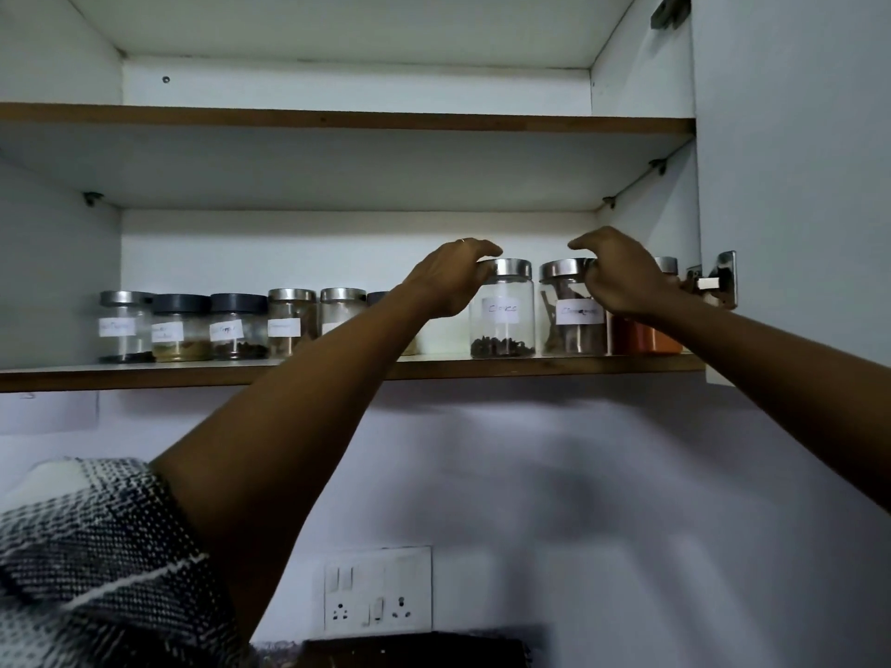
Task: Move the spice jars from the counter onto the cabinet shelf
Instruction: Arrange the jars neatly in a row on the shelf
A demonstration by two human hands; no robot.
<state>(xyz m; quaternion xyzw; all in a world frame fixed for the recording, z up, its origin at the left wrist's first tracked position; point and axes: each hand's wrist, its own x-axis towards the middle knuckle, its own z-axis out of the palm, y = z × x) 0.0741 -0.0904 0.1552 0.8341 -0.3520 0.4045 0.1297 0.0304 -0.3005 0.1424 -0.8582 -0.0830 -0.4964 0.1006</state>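
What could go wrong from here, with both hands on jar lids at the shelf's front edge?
1. The left hand holds the cloves jar by its lid only; if the lid is loose, the glass could drop.
2. The cloves jar and the cinnamon jar stand near the shelf edge; a nudge might tip one off.
3. The right hand crowds the orange-powder jar and might knock it.
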